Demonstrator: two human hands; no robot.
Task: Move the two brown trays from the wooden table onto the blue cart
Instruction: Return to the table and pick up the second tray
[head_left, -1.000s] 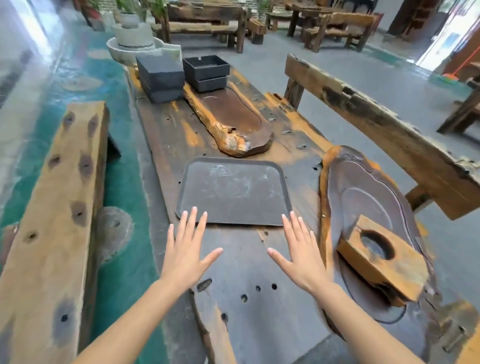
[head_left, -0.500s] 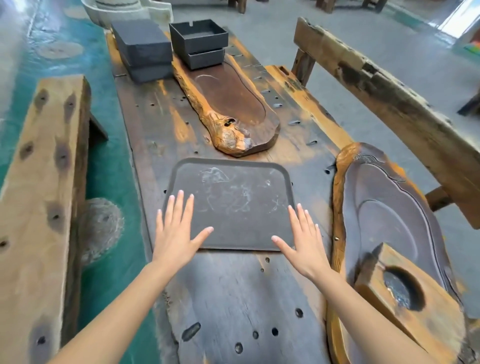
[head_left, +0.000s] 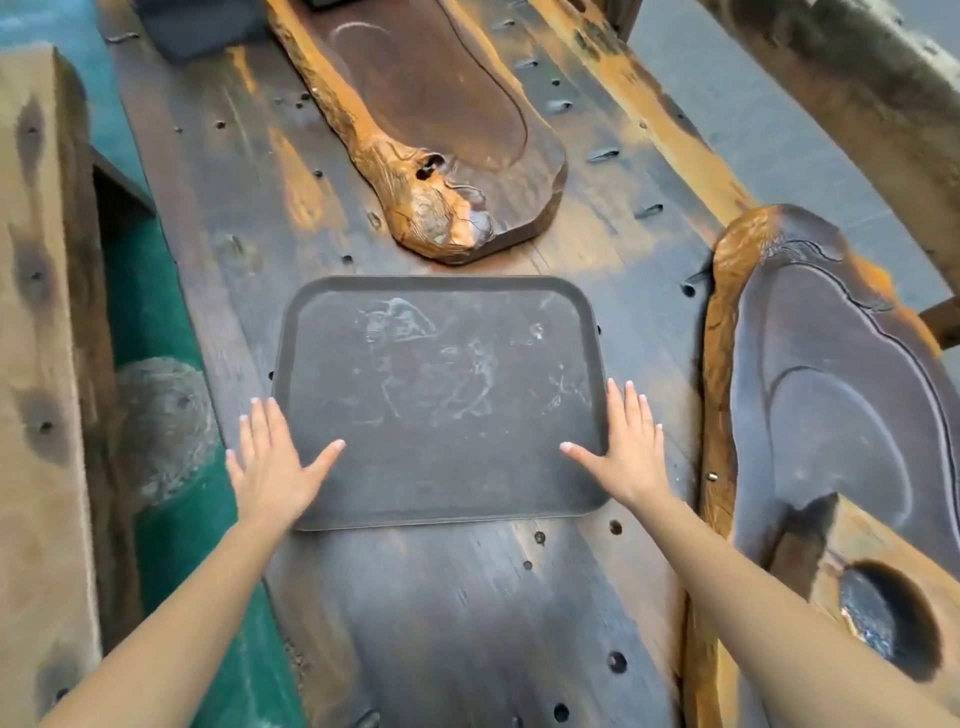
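No grip has closed yet: the left hand (head_left: 272, 462) lies spread and flat at the left rim of the brown tray (head_left: 441, 400), thumb reaching in over the tray's surface, and the right hand (head_left: 626, 447) mirrors it at the right rim, fingers straight and thumb pointing inward. Both hands are open, holding nothing; whether the palms press on the rim or hover just above it, I cannot tell. The tray lies flat on the wooden tabletop (head_left: 467, 623), about midway across it and toward the near end, its short sides under the hands. Only one tray face shows; a second could lie under it, but that is hidden. It looks thin, stiff and light, a shallow rectangle with rounded corners and a low raised lip, its face dusty and scuffed, so likely a bit slick. The sensible hold is the two short sides, fingers hooked under the lip and thumbs on top, lifted level. Just beyond its far edge sits a carved wooden slab (head_left: 431, 130), and along the tabletop's right edge a larger carved slab (head_left: 831, 389) with a wooden block (head_left: 872, 587) on it; both look heavy. No blue cart is in view.
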